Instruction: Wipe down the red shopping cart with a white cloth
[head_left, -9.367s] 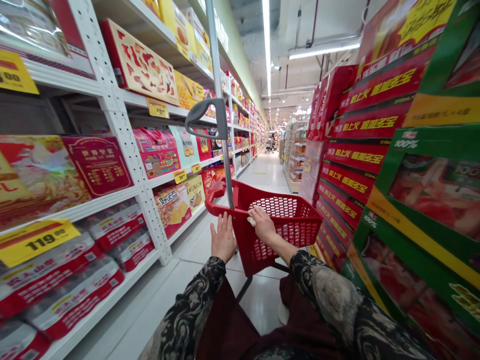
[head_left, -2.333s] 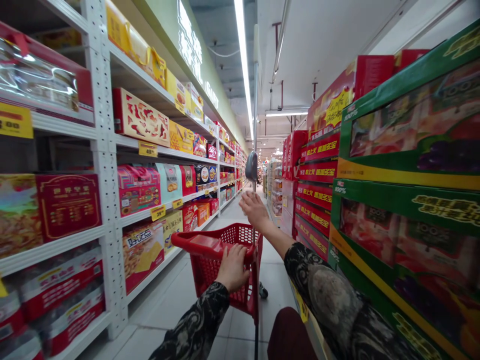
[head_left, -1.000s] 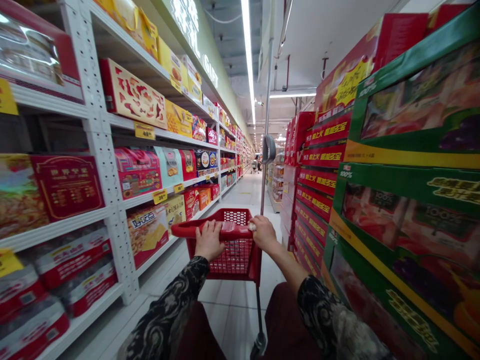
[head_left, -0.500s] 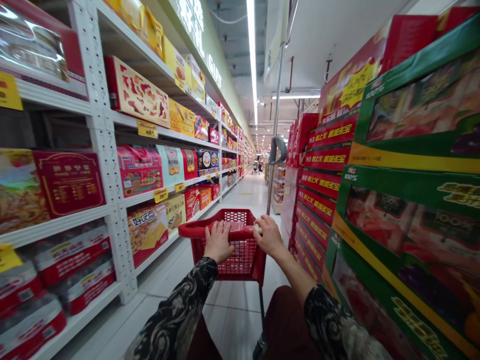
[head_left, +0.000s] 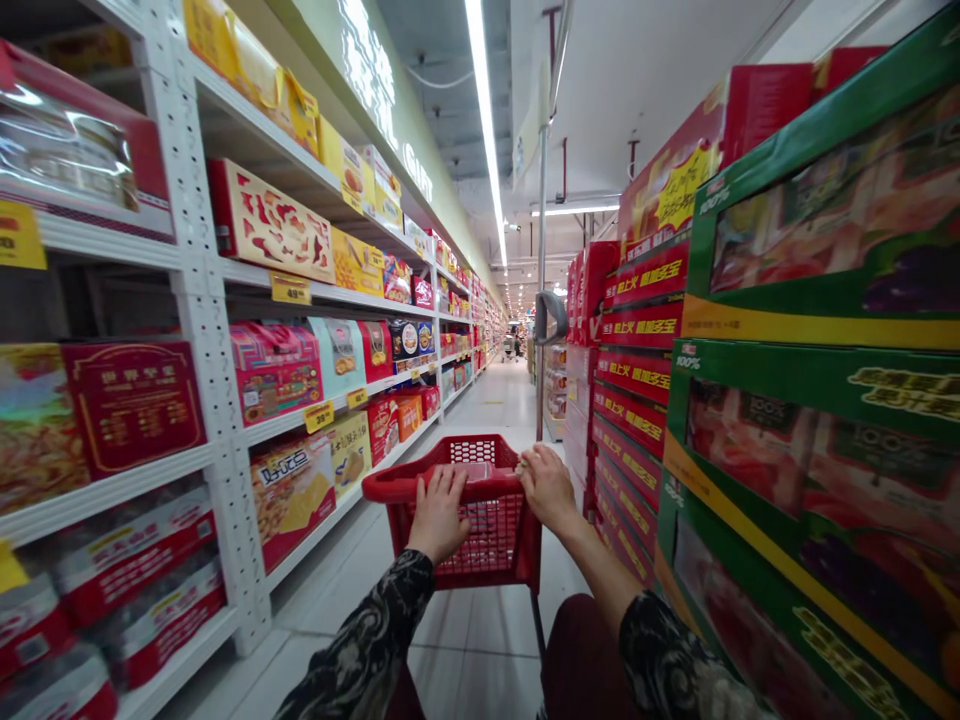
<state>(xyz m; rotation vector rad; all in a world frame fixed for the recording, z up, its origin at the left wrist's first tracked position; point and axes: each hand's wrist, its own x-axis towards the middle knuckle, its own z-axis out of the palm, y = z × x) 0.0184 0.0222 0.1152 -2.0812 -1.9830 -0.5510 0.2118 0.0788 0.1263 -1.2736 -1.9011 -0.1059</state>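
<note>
A red shopping cart (head_left: 480,575) with a mesh basket stands straight in front of me, low in the middle of the view. My left hand (head_left: 440,512) rests over the red handle bar, its fingers laid across the top and slightly apart. At the right end of the bar, my right hand (head_left: 550,485) is curled round the handle, with a small pale thing I cannot make out at its fingers. Part of a package shows inside the basket behind the bar.
White shelves (head_left: 217,350) with boxed snacks and yellow price tags run along the left. Stacked green cartons (head_left: 810,350) and red cartons (head_left: 637,325) line the right, near a metal pole (head_left: 541,200). The tiled aisle (head_left: 499,390) leads ahead, with people far off.
The view has tilted up and turned slightly right, so the cart and both hands sit a little lower and further right. Both hands stay on the handle.
</note>
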